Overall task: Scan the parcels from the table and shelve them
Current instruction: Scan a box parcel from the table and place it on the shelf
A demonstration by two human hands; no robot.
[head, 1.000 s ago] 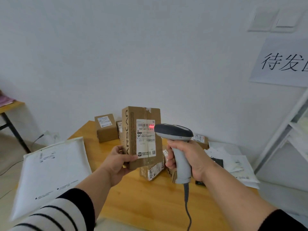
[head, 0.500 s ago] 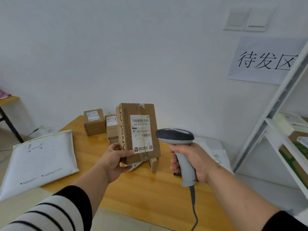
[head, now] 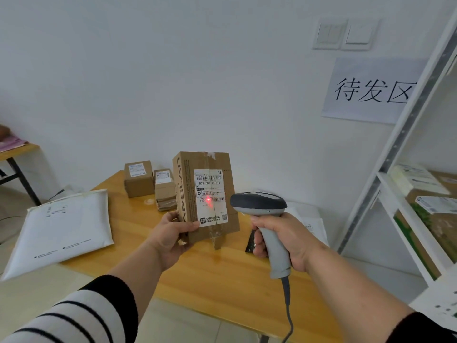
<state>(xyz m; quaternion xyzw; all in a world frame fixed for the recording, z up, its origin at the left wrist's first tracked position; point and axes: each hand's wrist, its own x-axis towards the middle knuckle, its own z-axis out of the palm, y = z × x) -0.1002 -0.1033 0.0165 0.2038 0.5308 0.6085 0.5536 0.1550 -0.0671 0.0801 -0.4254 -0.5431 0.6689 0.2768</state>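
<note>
Head view: left hand (head: 170,233) grips the cardboard parcel (head: 205,194) upright above the table (head: 222,273), right hand (head: 284,240) clasps the scanner (head: 259,203), whose red spot, absent a moment earlier, relights on the label's lower barcode, suggesting a second read before shelving.

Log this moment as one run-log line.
left hand: holds brown cardboard parcel upright | right hand: grips grey handheld scanner | red scan dot on white label | unshelved

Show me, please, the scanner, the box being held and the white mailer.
scanner (head: 259,203): head view, dark top.
box (head: 206,194): head view, label.
white mailer (head: 64,226): head view, middle.
</note>
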